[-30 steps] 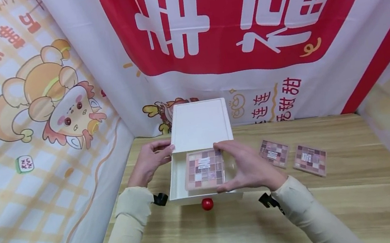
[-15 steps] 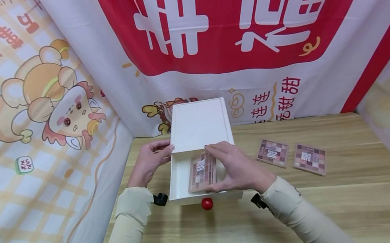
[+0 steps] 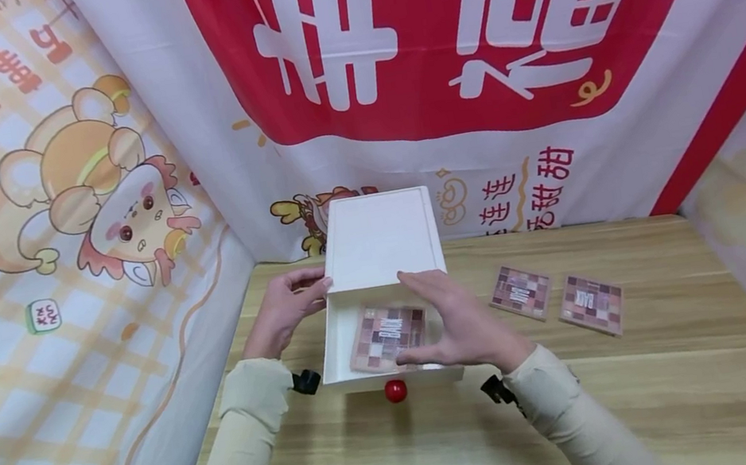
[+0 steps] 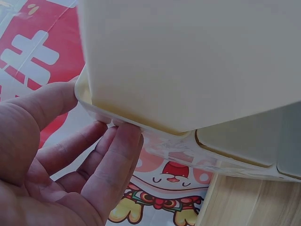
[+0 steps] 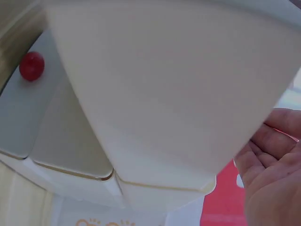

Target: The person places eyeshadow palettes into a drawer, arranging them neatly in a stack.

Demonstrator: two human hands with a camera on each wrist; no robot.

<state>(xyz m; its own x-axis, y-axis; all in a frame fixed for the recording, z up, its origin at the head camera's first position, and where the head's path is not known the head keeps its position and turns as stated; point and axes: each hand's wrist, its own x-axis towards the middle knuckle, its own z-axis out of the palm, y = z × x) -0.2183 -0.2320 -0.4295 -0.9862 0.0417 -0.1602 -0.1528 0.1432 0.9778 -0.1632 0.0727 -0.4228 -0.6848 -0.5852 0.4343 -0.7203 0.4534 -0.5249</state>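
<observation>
A white drawer cabinet (image 3: 381, 235) stands on the table with its top drawer (image 3: 339, 342) pulled out. An eyeshadow palette (image 3: 384, 331) with a chequered pink-brown cover lies slightly turned inside the drawer. My left hand (image 3: 291, 305) grips the cabinet's upper left front corner; the left wrist view shows thumb and fingertips on its edge. Over the drawer's right side is my right hand (image 3: 469, 322), thumb and fingers spread apart, the thumb overlapping the palette's lower right corner. In the right wrist view, the drawer's wall hides most of the right hand's surroundings.
Two similar palettes, a nearer-left one (image 3: 521, 292) and another (image 3: 592, 304), lie on the wooden table (image 3: 691, 378) right of the cabinet. A red knob (image 3: 395, 391) juts out below the drawer's front edge. Printed cloth (image 3: 511, 139) hangs behind and at both sides.
My right hand held the palette tilted in the drawer, shifted left with it, then let go; the palette now lies flatter. My left hand has stayed at the cabinet corner.
</observation>
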